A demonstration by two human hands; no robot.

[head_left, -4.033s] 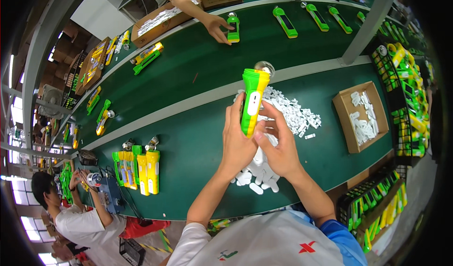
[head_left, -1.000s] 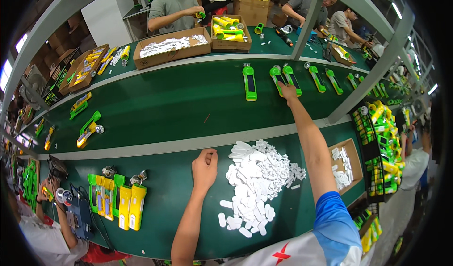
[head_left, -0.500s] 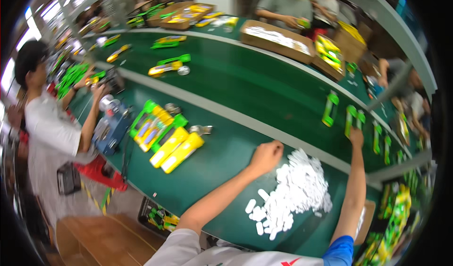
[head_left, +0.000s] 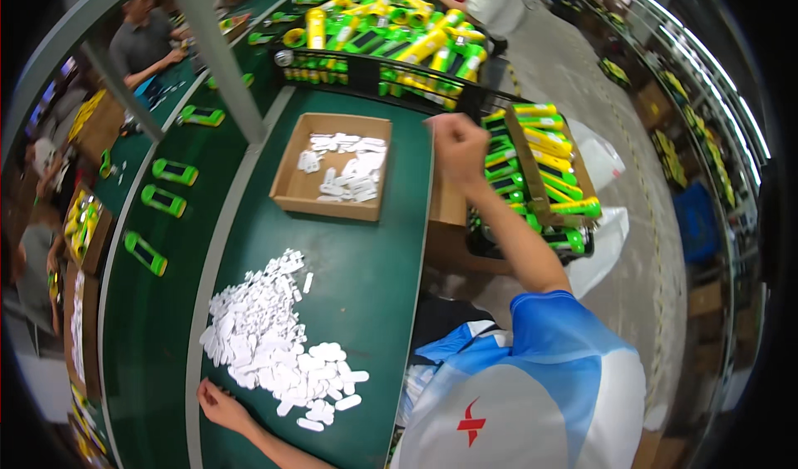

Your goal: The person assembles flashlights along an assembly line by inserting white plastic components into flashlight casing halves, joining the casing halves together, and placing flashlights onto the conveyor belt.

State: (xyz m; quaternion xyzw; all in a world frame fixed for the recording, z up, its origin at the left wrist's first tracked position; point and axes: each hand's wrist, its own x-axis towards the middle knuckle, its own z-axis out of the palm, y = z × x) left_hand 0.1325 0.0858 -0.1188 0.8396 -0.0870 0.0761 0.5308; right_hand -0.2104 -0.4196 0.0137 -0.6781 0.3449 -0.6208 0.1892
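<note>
Green-and-yellow torches [head_left: 549, 142] lie in rows in a black crate [head_left: 480, 240] off the right edge of a green tabletop [head_left: 378, 278], a brown cardboard strip [head_left: 529, 165] standing among them. A worker's right hand [head_left: 460, 146] hangs beside them, its fingers curled in; it is blurred, and whether it grips anything cannot be told. The left hand [head_left: 218, 398] rests at the tabletop's near left, fingers loosely bent and parted, apparently with nothing between them. Just beyond it spreads a heap of white pieces [head_left: 270, 340]: flat, round-ended ovals on the near side, smaller bits toward the far side. More white pieces fill part of an open cardboard box [head_left: 328, 209] farther off. To the left, torches with dark panels lie spaced along a green belt [head_left: 141, 328]; others crowd a far black crate [head_left: 362, 74].
</note>
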